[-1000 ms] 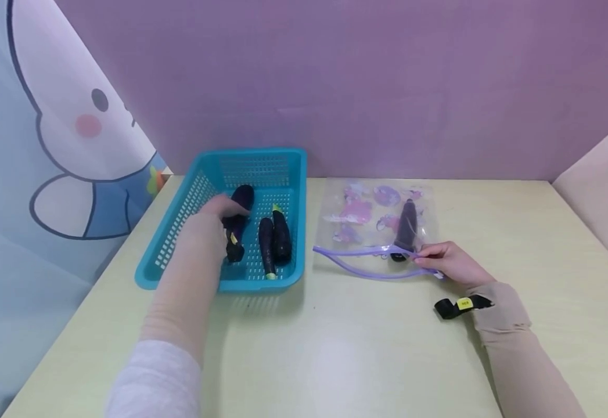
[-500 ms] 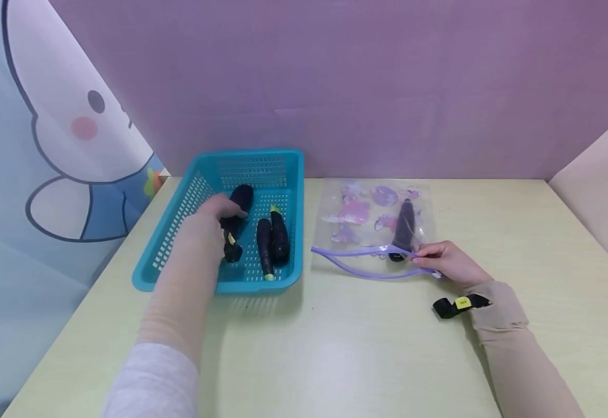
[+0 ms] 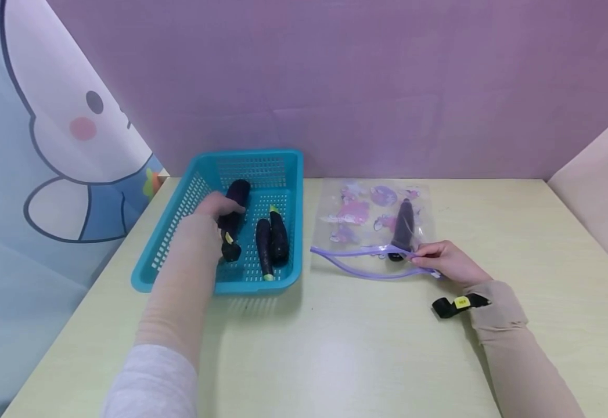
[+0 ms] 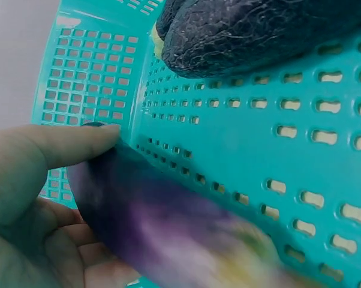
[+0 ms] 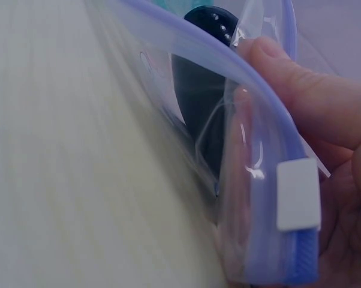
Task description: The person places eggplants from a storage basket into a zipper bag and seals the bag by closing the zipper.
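In the blue-green basket (image 3: 276,285), my left hand (image 3: 215,206) grips a dark purple eggplant (image 3: 238,194), thumb on one side and fingers on the other. The left wrist view shows this eggplant (image 4: 150,210) tilted, its pale stem end blurred. To its right, two more dark eggplants (image 3: 280,239) lie side by side on the basket floor. My right hand (image 3: 452,262) pinches the right end of the purple-edged opening of a clear printed zip bag (image 3: 330,232). The bag lies flat with its mouth parted. Inside it is another eggplant (image 3: 403,226).
The basket stands at the left of a pale wooden table (image 3: 324,348), near the purple back wall (image 3: 361,87). A white zip slider (image 5: 298,194) sits on the bag's edge by my right hand. A black strap (image 3: 460,305) hangs at my right wrist.
My left hand and its eggplant have shifted slightly toward the back of the basket. My right hand keeps its pinch on the bag's edge. The head view has drifted a little.
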`<state>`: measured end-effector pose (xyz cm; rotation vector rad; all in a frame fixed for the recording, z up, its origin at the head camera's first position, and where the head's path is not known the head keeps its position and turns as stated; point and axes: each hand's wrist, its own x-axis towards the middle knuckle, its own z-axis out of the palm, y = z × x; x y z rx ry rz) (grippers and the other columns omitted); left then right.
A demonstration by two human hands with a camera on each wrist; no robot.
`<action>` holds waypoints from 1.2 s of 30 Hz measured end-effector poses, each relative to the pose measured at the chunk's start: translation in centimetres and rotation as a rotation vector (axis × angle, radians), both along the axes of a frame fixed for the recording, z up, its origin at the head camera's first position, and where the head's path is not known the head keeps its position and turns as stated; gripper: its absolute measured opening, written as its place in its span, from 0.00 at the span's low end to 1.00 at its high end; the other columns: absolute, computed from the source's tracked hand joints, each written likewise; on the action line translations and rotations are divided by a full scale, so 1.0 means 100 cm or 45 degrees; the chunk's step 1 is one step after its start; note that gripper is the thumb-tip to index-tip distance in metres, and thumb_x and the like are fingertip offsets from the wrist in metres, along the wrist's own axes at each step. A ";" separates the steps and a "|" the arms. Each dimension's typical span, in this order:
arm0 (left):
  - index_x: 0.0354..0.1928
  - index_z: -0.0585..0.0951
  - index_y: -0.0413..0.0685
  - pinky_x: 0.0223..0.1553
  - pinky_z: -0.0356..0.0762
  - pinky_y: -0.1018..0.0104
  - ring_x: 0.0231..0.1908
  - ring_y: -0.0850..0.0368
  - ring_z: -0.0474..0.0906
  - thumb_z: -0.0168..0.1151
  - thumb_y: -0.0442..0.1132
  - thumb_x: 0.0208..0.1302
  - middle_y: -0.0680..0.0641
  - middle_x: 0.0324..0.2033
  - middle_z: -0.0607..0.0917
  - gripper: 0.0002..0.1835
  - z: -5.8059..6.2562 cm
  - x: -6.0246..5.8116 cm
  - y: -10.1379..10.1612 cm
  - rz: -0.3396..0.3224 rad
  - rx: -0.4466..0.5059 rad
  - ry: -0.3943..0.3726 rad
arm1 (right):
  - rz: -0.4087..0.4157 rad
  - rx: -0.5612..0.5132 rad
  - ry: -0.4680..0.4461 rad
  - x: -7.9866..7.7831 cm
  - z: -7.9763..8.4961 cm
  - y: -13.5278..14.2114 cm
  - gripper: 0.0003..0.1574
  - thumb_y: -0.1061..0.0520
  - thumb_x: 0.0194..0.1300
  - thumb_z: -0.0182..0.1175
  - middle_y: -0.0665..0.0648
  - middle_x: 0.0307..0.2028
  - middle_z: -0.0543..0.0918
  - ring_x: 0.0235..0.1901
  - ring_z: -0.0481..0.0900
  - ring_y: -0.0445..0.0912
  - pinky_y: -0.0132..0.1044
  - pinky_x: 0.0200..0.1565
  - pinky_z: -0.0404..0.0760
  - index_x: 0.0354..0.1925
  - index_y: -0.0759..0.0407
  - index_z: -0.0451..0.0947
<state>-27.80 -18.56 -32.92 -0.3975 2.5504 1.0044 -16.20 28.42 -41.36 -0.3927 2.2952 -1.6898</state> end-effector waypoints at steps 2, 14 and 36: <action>0.64 0.64 0.32 0.62 0.67 0.47 0.59 0.39 0.70 0.60 0.45 0.63 0.33 0.59 0.72 0.33 0.000 0.001 0.000 0.008 0.028 0.012 | 0.007 -0.011 0.004 0.000 0.000 0.000 0.10 0.65 0.62 0.61 0.40 0.32 0.86 0.29 0.73 0.34 0.25 0.28 0.71 0.35 0.54 0.87; 0.66 0.62 0.34 0.63 0.66 0.49 0.61 0.42 0.69 0.60 0.49 0.63 0.34 0.62 0.70 0.37 0.000 -0.005 -0.007 0.023 0.316 -0.080 | 0.012 0.009 0.007 0.000 0.000 0.000 0.09 0.65 0.62 0.61 0.40 0.32 0.86 0.28 0.73 0.34 0.25 0.28 0.71 0.36 0.56 0.87; 0.73 0.50 0.39 0.67 0.60 0.52 0.67 0.43 0.62 0.57 0.60 0.63 0.38 0.69 0.62 0.47 0.010 -0.016 -0.002 0.065 0.556 -0.107 | -0.007 -0.001 0.002 0.000 -0.001 0.001 0.09 0.65 0.61 0.61 0.40 0.31 0.85 0.29 0.73 0.34 0.25 0.28 0.71 0.35 0.56 0.87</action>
